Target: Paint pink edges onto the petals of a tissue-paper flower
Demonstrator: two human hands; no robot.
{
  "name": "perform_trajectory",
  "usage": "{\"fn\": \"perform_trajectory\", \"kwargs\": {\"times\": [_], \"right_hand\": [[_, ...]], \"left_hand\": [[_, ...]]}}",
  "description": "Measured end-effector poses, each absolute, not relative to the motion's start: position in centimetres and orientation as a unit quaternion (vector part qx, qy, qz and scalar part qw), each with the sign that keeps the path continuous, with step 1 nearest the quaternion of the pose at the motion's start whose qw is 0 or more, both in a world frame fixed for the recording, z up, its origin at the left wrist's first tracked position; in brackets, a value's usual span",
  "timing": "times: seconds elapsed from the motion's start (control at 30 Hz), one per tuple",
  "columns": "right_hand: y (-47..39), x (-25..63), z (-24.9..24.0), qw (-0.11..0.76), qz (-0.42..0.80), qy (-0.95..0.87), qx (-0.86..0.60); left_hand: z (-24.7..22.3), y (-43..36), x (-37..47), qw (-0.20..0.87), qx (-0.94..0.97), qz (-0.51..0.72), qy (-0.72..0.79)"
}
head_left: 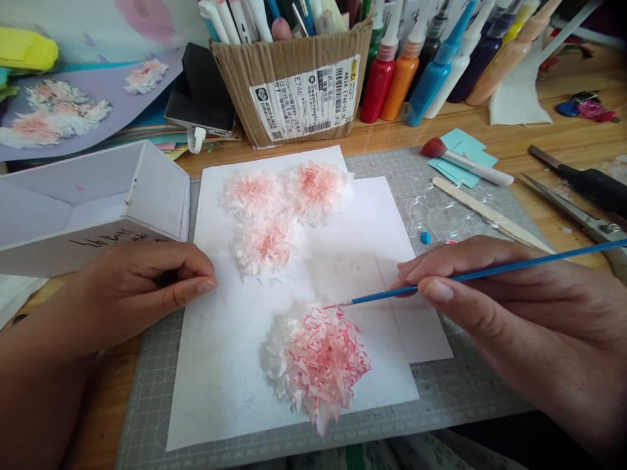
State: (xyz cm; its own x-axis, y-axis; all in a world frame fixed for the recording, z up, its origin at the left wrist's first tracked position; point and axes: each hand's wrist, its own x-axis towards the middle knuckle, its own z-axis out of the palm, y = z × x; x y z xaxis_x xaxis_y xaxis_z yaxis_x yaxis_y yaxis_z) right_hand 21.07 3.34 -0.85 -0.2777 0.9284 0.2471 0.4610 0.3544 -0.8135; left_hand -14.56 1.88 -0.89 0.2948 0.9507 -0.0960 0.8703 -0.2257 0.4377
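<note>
My right hand (pixel 470 287) grips a thin blue paintbrush (pixel 392 294) between thumb and fingers. Its reddish tip meets the upper edge of a ruffled paper flower (pixel 326 362), whose petal edges carry pink-red colour on the right and top; the left side is whiter. The flower lies on white paper sheets (pixel 220 365). Higher on the paper sit three white flowers with peach centres: one at left (pixel 253 191), one at right (pixel 317 186), one below (pixel 268 241). My left hand (pixel 161 281) rests at the paper's left edge, thumb and fingertips together, with nothing visible in them.
A white box (pixel 157 189) stands at left, a cardboard box of pens (pixel 235 85) at the back. Paint bottles (pixel 396 81) line the back right. A red-tipped makeup brush (pixel 470 163), wooden stick (pixel 490 215) and scissors (pixel 578 209) lie right, around the grey cutting mat (pixel 157 391).
</note>
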Motion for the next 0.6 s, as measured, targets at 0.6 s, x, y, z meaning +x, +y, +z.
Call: {"fn": "perform_trajectory", "kwargs": {"times": [0.6], "right_hand": [[3.46, 21.53, -1.2, 0.388, 0.362, -0.677, -0.51]], "left_hand": [[-1.05, 2.6, -15.11, 0.193, 0.826, 0.107, 0.519]]}}
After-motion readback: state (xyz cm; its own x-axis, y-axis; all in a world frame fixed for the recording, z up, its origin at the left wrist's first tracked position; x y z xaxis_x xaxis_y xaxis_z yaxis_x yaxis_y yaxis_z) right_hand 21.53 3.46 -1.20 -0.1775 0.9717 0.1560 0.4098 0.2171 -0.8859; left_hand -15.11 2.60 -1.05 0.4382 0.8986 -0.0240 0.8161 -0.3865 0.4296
